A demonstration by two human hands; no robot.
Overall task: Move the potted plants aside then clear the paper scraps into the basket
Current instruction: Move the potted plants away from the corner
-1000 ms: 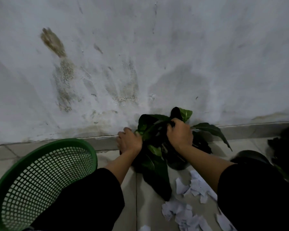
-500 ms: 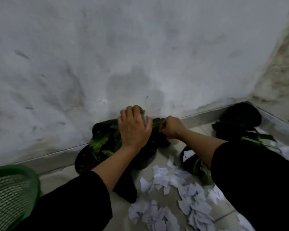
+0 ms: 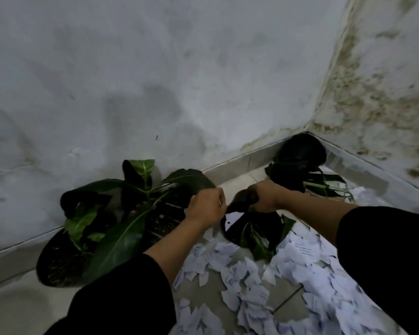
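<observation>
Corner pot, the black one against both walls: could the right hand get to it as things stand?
Probably yes, once freed. The right hand grips the middle pot; the corner pot sits just beyond it with only its own leaves between.

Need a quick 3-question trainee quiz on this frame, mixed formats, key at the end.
1. True or false: the green basket is in view.
2. What do both hands grip? A) the middle plant's black bag B) a paper scrap C) the corner plant
3. Fill in: the paper scraps lie on the ____.

Key
1. False; no basket shows.
2. A. The left hand and right hand grip the rim of the middle plant's black bag, between the leafy plant by the wall and the corner plant.
3. Floor; the paper scraps are uncollected.
</observation>
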